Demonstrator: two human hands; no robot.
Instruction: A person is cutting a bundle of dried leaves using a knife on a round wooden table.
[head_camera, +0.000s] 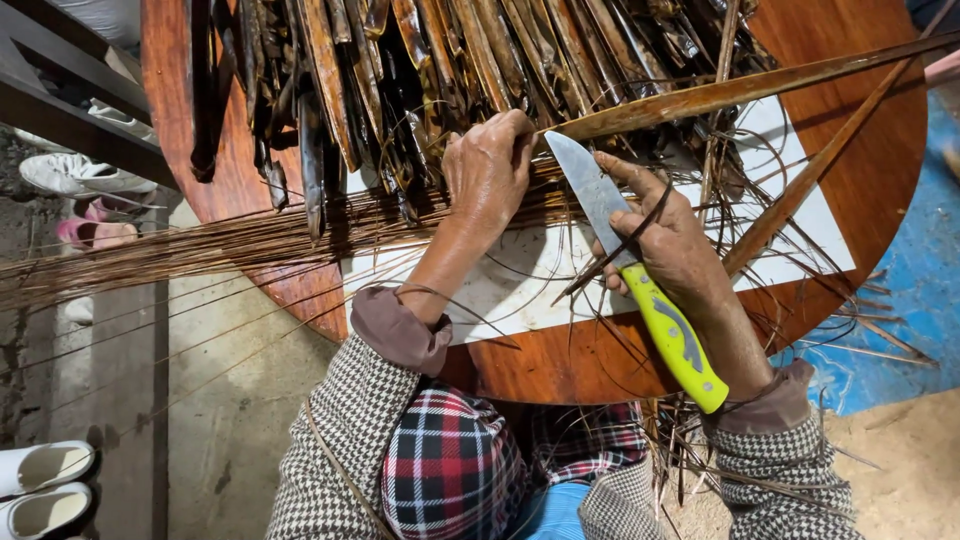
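Head view: the left hand is curled shut, its fingertips pinching the near end of a long brown leaf strip that runs away toward 2 o'clock, up to the frame's right edge. The back of this hand faces the camera, resting over a heap of dark dried leaves piled at 12 o'clock.

The right hand is closed around a knife — the yellow-green handle runs down along the wrist toward 5 o'clock, the steel blade points up to 11 o'clock. The blade tip lies just beside the left fingertips, at the pinched end of the strip. The forefinger is stretched out alongside the blade; the other fingers wrap the handle. A thin dark fibre loops across this hand.

A bundle of thin sticks, pale brown, stretches from under the left hand out to 9 o'clock, past the table edge. The table is round, reddish wood with a white panel in the middle, scattered with loose fibres.

Below the hands — checked sleeves and a red plaid cloth at 6 o'clock. The floor is bare concrete; white shoes lie at 9 o'clock, white slippers at 8 o'clock. A blue mat shows at 3 o'clock.
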